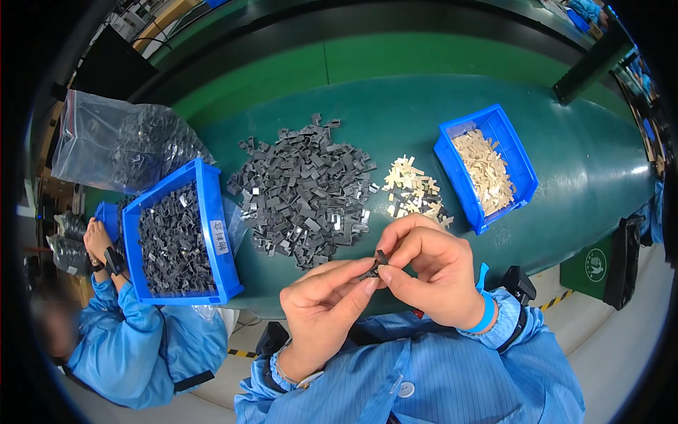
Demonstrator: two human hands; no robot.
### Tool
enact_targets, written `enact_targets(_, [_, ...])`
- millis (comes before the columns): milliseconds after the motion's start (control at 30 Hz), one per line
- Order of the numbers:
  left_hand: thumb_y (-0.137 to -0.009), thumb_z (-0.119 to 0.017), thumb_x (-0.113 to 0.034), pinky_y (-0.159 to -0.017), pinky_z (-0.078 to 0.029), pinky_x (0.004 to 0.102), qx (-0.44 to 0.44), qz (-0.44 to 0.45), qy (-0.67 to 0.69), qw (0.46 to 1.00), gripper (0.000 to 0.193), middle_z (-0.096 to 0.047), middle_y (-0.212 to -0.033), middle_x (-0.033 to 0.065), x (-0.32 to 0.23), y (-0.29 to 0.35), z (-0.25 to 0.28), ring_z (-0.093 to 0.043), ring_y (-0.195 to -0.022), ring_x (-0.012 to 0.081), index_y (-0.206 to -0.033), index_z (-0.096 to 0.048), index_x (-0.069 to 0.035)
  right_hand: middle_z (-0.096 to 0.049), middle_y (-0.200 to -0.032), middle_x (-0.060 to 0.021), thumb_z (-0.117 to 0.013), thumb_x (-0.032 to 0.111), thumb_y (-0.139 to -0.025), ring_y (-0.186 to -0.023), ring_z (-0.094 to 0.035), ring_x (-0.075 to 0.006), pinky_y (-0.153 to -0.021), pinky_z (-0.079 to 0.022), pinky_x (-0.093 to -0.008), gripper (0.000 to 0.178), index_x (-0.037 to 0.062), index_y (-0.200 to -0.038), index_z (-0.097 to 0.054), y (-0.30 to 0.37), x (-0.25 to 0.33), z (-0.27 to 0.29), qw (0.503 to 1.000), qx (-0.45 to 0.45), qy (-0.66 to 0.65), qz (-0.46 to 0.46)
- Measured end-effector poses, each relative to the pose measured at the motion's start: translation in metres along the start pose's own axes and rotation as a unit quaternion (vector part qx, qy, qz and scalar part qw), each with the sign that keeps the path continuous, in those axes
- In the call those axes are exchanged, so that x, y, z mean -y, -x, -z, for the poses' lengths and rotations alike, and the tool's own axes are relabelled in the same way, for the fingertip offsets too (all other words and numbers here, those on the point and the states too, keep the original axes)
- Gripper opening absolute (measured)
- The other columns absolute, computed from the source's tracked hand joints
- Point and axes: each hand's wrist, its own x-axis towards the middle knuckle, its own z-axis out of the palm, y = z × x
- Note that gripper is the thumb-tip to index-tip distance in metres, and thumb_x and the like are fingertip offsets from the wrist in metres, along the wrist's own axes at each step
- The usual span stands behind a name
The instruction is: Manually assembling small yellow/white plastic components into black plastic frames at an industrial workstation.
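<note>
A small dark part (383,257) is pinched between the fingertips of the right hand (434,272), with thumb and forefinger closed narrowly on it, above the near edge of the bench (572,177). Its lower end is met by the left hand (325,300), whose thumb and forefinger are also brought together on dark material; whether one piece or two joined pieces are held cannot be told for certain, as much is hidden by the fingers. A blue wristband (486,314) is worn on the right wrist. Just beyond the hands, a small heap of cream and black pieces (417,189) is spread on the green bench top. To its left, a much larger heap of dark grey parts (304,191) is piled loosely. On the right, tan pieces (484,169) are contained in a tilted blue bin (522,159). On the far left, black parts (173,244) are held in a larger blue box (227,279), by whose wall a white label (219,237) is carried. Behind that box, dark parts are enclosed in a clear plastic bag (88,152). Farther left, a co-worker in blue (134,353) is seen, with both forearms raised.
</note>
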Motion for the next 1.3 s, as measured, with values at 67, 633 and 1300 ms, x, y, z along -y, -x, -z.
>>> enact_targets(67, [-0.077, -0.061, 0.010, -0.071, -0.052, 0.0239, 0.000, 0.001, 0.000, 1.000, 0.024, -0.062, -0.097, 0.0161, 0.000, 0.000, 0.000, -0.064, -0.084, 0.0185, -0.101, -0.062, 0.007, -0.051, -0.098, -0.0093, -0.062, -0.008, -0.073, -0.088, -0.053, -0.0120, -0.076, -0.045, -0.0238, 0.010, -0.0007, -0.076, -0.055, 0.001, -0.001, 0.000, 1.000, -0.001, 0.013, 0.004])
enact_targets(633, [-0.077, -0.062, 0.010, -0.072, -0.052, 0.0256, -0.014, 0.034, 0.064, 0.997, 0.023, -0.063, -0.095, 0.0168, -0.002, 0.002, -0.001, -0.063, -0.082, 0.0183, -0.099, -0.063, 0.006, -0.055, -0.091, -0.0102, -0.065, -0.003, -0.072, -0.079, -0.054, -0.0134, -0.070, -0.044, -0.0262, 0.011, 0.0017, -0.071, -0.055, -0.003, 0.001, -0.001, 0.997, -0.010, 0.079, 0.001])
enact_targets(1300, [-0.078, -0.060, 0.009, -0.075, -0.054, 0.0294, -0.043, 0.035, 0.061, 0.997, 0.021, -0.064, -0.092, 0.0179, 0.010, -0.004, 0.004, -0.065, -0.083, 0.0229, -0.099, -0.061, 0.008, -0.055, -0.099, -0.0134, -0.057, 0.005, -0.083, -0.086, -0.055, -0.0155, -0.076, -0.046, -0.0293, 0.007, -0.0012, -0.081, -0.054, -0.001, 0.003, 0.003, 0.996, -0.020, 0.068, -0.046])
